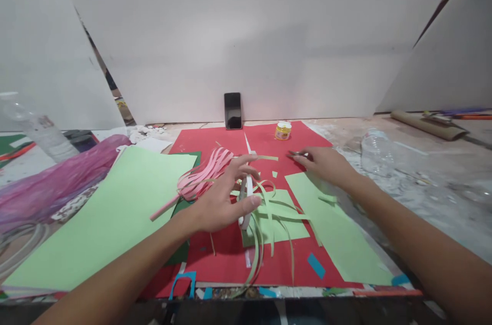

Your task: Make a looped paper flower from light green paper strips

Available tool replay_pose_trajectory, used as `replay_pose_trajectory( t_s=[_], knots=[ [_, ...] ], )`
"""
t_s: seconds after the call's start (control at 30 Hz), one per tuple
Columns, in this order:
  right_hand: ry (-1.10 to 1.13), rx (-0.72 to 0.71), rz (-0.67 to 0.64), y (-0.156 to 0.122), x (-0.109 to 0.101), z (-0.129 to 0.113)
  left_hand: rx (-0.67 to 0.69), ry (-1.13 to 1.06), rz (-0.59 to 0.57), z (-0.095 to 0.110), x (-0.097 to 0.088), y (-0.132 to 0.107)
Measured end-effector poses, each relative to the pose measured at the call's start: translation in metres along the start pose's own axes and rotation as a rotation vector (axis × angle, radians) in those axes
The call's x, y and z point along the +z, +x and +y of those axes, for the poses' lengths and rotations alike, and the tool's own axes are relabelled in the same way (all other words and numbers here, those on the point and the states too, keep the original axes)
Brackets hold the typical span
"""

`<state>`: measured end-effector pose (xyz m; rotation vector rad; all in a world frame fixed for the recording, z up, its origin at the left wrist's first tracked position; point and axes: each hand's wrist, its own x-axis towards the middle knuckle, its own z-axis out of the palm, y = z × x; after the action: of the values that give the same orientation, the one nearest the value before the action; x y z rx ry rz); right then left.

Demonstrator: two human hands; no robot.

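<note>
White ring-shaped roll (pixel 249 186) on edge in the left hand (pixel 221 204)

And here we are, with the roll near the middle of the scene, above a small pale-green paper sheet (pixel 295 234). The left hand's grip is curled half closed, thumb near, fingers far, the roll between them; whether it touches the sheet we can't tell. We'd judge it light, fairly stiff, and liable to wheel away: take it by the rim, folks! Curling all about it, thin pale-green paper strips (pixel 271 225) look feather-light, soft and easily creased, so we'd pinch them at an end.

Over right, the right hand (pixel 323 163) has its fingertips drawn together, seemingly around a small dark item (pixel 294 154) too blurred for us to name.

Beneath it all, bright red paper sheets (pixel 209 268) cover the middle of a pale, smeared worktop (pixel 353 130). Left, a pink fringed paper tassel (pixel 205 176); far, a black phone (pixel 232 110) propped upright and a small yellow jar with a white lid (pixel 283 131). Behind, tall white boards (pixel 184 33) wall us in.
</note>
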<state>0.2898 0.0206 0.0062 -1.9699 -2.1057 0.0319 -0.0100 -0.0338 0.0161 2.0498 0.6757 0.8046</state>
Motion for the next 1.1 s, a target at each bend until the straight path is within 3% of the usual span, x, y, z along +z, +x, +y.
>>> replay_pose_trajectory(
  t_s=[0.03,0.1,0.2,0.23,0.3,0.37,0.47,0.6,0.8,0.9,1.0,1.1],
  knots=[
    [-0.037,0.025,-0.015,0.003,0.004,0.009,-0.012,-0.003,-0.014,0.001,0.000,0.000],
    [-0.064,0.004,0.087,0.005,0.007,0.016,-0.032,-0.006,-0.032,0.003,0.000,0.000],
    [0.156,-0.114,0.268,-0.003,-0.002,-0.006,-0.038,0.006,-0.045,0.007,0.000,0.000],
    [0.327,-0.153,0.233,-0.009,-0.007,-0.020,-0.036,0.012,-0.053,0.008,0.000,0.000],
    [0.720,-0.278,-0.001,-0.021,-0.016,-0.050,-0.032,0.019,-0.069,0.010,0.002,0.000],
    [0.953,-0.377,-0.148,-0.033,-0.020,-0.073,-0.038,0.023,-0.087,0.011,0.003,0.000],
    [1.164,-0.410,-0.190,-0.041,-0.017,-0.089,-0.049,0.032,-0.106,0.010,0.004,-0.001],
    [1.280,-0.345,-0.103,-0.041,-0.012,-0.085,-0.033,0.042,-0.118,0.011,0.004,0.000],
    [1.209,-0.314,-0.037,-0.039,-0.019,-0.079,-0.012,0.013,-0.129,0.016,0.003,0.001],
    [1.168,-0.264,0.091,-0.029,-0.025,-0.064,-0.006,-0.012,-0.102,0.022,0.001,0.004],
    [1.157,-0.142,0.282,-0.011,-0.027,-0.040,0.035,0.084,-0.067,0.030,-0.002,0.022],
    [1.189,-0.035,0.401,0.003,-0.025,-0.018,0.138,0.251,-0.064,0.032,0.002,0.063]
  ],
)
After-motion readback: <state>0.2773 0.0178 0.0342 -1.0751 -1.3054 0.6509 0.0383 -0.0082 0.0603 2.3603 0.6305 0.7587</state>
